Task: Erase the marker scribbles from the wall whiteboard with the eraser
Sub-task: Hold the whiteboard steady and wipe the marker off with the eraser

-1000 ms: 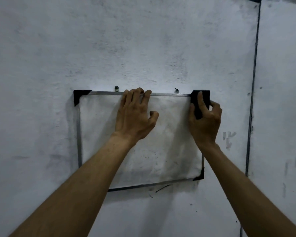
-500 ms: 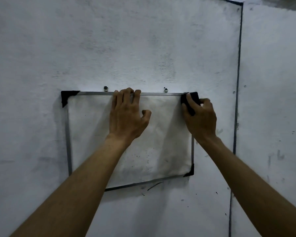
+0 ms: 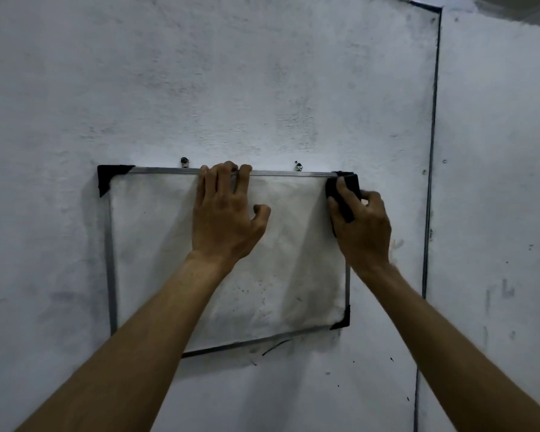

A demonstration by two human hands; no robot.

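Observation:
A small whiteboard (image 3: 156, 260) with a metal frame and black corner caps hangs on the wall from two screws. Its surface is smudged grey with faint specks; I make out no clear scribbles. My left hand (image 3: 223, 219) lies flat on the board, fingers hooked over the top rail. My right hand (image 3: 363, 230) grips a black eraser (image 3: 346, 190) and presses it against the board's top right corner. The lower left corner of the board is hidden behind my left forearm.
The wall (image 3: 231, 88) is rough white plaster with dark marks below the board (image 3: 275, 346). A thin dark vertical strip (image 3: 430, 151) runs down the wall right of the board. Two hanging screws (image 3: 184, 161) (image 3: 299, 166) sit above the top rail.
The view has shifted, so the board sits further left in the frame. My right hand with the eraser stays at the top right corner, slightly lower. My left hand keeps its hold.

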